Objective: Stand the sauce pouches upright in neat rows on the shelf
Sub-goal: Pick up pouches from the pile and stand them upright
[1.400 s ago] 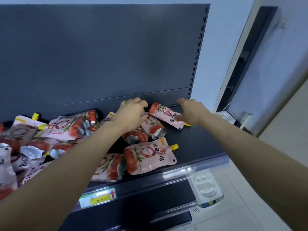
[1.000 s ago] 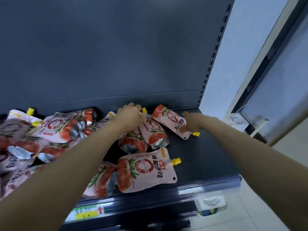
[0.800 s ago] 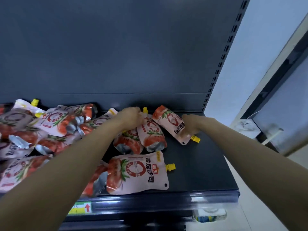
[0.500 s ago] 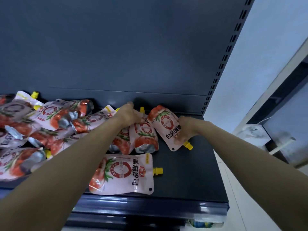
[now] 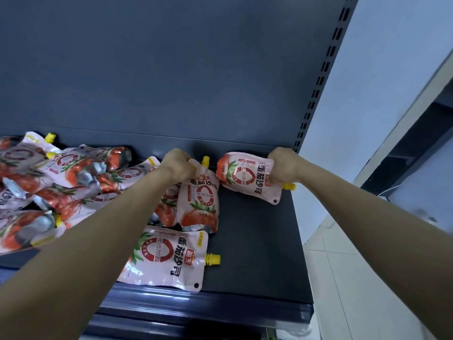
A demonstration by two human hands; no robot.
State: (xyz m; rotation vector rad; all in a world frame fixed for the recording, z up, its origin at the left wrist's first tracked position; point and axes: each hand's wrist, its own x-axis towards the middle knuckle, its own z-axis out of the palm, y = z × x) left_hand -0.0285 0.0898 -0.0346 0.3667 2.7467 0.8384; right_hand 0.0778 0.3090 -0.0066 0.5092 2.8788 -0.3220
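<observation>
On the dark shelf [image 5: 259,253] lie pink tomato-sauce pouches with yellow spouts. My left hand [image 5: 177,164] grips the top corner of one pouch [image 5: 199,200], next to its spout, near the back of the shelf. My right hand [image 5: 283,165] grips the spout end of another pouch [image 5: 245,176], which lies sideways at the back right. A third pouch [image 5: 166,258] lies flat at the front edge, spout to the right. Several more pouches [image 5: 61,182] are heaped on the left.
The shelf's dark back panel [image 5: 171,69] rises behind the pouches. A slotted upright [image 5: 318,82] marks the right end of the shelf. Beyond it are a pale wall and tiled floor [image 5: 355,290].
Both hands have closed on pouches at the back of the shelf. The right-hand pouch has swung round and lifted at its spout end. The view has moved closer.
</observation>
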